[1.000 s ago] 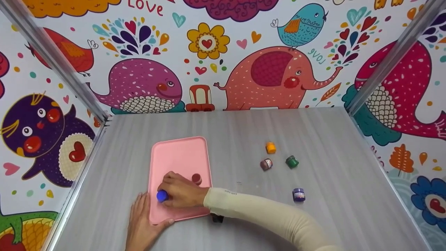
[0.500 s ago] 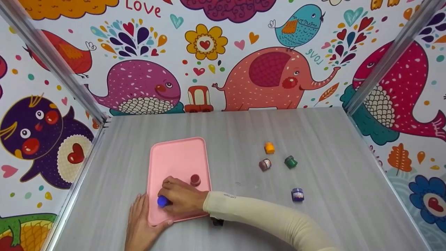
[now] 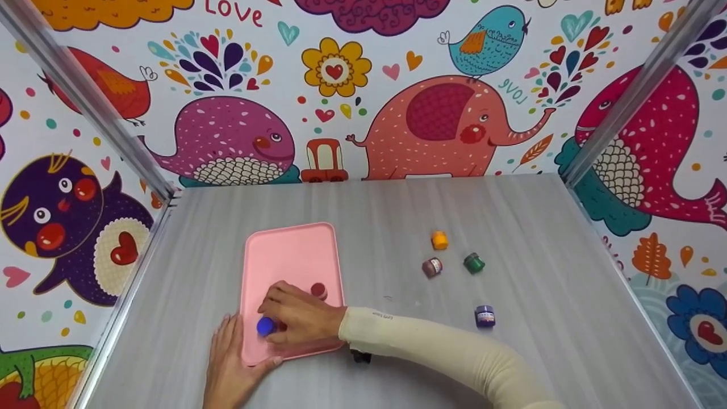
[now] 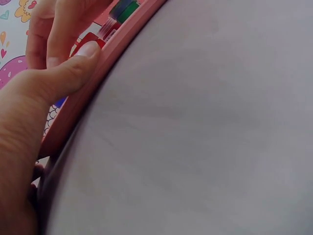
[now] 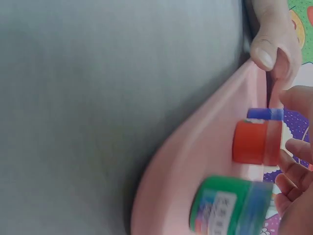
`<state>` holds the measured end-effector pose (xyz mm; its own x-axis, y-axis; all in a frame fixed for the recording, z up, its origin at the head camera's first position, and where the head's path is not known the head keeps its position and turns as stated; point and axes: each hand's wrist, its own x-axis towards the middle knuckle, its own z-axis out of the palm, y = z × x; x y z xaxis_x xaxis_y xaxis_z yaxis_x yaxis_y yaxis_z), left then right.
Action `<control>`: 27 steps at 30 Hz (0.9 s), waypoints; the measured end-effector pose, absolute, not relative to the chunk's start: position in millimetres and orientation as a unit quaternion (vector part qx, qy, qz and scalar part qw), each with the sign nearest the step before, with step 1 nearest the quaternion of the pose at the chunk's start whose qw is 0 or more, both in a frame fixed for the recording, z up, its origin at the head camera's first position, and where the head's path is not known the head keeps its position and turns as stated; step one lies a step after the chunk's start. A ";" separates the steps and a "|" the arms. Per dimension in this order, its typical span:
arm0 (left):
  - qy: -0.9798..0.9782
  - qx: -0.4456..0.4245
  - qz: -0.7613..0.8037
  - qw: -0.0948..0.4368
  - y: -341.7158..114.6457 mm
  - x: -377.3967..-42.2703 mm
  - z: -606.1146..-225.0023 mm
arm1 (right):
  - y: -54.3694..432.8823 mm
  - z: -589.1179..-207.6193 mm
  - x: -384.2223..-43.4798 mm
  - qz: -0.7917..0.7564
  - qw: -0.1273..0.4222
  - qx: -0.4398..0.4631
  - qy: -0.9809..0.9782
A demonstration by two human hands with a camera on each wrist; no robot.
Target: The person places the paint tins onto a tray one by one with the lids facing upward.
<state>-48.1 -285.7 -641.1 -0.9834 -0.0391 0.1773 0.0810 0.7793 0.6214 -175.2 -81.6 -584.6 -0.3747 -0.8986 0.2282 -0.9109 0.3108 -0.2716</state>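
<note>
Over the near half of a pink tray point(image 3: 292, 247) is my right hand point(image 3: 302, 315), beside a blue-lidded jar point(image 3: 265, 326). In the right wrist view, its loosely bent fingers are next to a red paint jar point(image 5: 252, 142) and not wrapped round it. A green paint jar point(image 5: 222, 208) stands nearer that camera; in the head view the right arm hides it. Further along the tray is a jar with a dark red lid point(image 3: 318, 291). My left hand point(image 3: 230, 355) rests at the tray's near left corner, fingers straight along the side, thumb on the rim.
To the right of the tray, a yellow jar point(image 3: 439, 240), a brown jar point(image 3: 432, 267), a green jar point(image 3: 473, 263) and a purple jar point(image 3: 485, 316) are on the grey table point(image 3: 392, 210). Printed walls and metal posts border the table. Something small and black point(image 3: 361, 356) shows below the right wrist.
The blue-lidded jar shifted slightly towards the near edge. My right hand has since drawn a little to the right, its fingers loosening. My left hand stays at the tray corner.
</note>
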 end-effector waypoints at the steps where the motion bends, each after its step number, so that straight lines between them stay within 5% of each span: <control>1: -0.939 -0.007 -0.334 0.083 -285.6 -48.3 -640.3 | -78.4 -582.5 -177.0 0.184 0.021 0.560 -0.807; 11: -0.941 0.021 -0.336 0.038 -285.1 -49.3 -634.4 | -39.9 -572.0 -194.7 0.215 0.037 0.546 -0.809; 20: -0.941 0.076 -0.322 -0.074 -280.5 -55.7 -625.0 | -2.0 -567.3 -204.0 0.244 -0.015 0.480 -0.843; 27: -0.944 0.082 -0.305 -0.094 -280.4 -56.0 -622.2 | 27.9 -565.5 -207.8 0.269 -0.030 0.450 -0.851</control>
